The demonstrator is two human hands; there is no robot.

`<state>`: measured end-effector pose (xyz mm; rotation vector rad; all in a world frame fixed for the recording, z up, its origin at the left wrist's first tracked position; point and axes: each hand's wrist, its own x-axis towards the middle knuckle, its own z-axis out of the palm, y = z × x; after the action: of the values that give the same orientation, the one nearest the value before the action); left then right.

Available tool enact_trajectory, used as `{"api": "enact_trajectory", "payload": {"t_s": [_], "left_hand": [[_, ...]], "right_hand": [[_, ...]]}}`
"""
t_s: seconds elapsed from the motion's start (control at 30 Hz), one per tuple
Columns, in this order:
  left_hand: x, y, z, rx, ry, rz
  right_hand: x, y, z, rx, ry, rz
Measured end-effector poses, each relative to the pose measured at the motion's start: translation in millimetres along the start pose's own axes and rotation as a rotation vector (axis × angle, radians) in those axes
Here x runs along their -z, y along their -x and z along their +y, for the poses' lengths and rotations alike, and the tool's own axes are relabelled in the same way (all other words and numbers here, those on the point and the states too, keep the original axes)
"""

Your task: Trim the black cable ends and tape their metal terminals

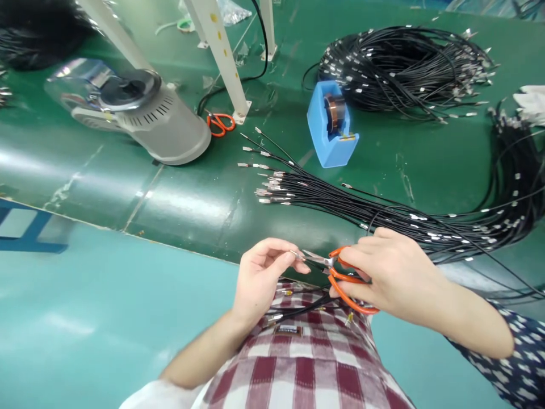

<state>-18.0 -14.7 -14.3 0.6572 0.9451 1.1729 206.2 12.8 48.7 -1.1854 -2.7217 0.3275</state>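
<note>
My right hand (pixel 383 278) grips orange-handled scissors (pixel 351 292), fingers in the loops, with the blades parted and pointing left. Close to the blade tips, my left hand (pixel 268 270) pinches the end of a thin black cable (pixel 296 254) between thumb and forefinger. Whether the blades touch the cable I cannot tell. Below the hands, several black cables (pixel 293 311) with metal and yellowish ends lie across the checked apron (pixel 293 369). Just beyond my hands, a long bundle of black cables (pixel 323 196) with white labels rests on the green table, its ends pointing left.
A blue tape dispenser (pixel 330 128) with brown tape stands behind the bundle. A large coil of cables (pixel 400 71) lies at the back right. To the left are a grey machine (pixel 166 122), a second pair of orange scissors (pixel 220 124) and a white post (pixel 225 57).
</note>
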Motion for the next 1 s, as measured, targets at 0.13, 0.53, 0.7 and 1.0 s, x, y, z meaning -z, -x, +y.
{"api": "enact_trajectory", "payload": {"t_s": [0.13,0.53,0.7,1.0], "left_hand": [[0.3,0.6,0.7,-0.001,0.014,-0.016],[-1.6,1.3,0.9,-0.024,0.031,-0.042],[-3.4,1.8,-0.6,-0.045,0.054,-0.03],[-5.7,2.6,-2.8,-0.047,0.07,-0.027]], "right_hand": [[-1.6,-0.5,-2.4,0.009,-0.018,-0.011],[3.9,-3.1,-5.2,-0.002,-0.032,-0.071],[5.7,-1.8,-5.6,0.023,0.017,-0.091],[1.5,-5.8,-4.1,-0.034,-0.057,-0.203]]}}
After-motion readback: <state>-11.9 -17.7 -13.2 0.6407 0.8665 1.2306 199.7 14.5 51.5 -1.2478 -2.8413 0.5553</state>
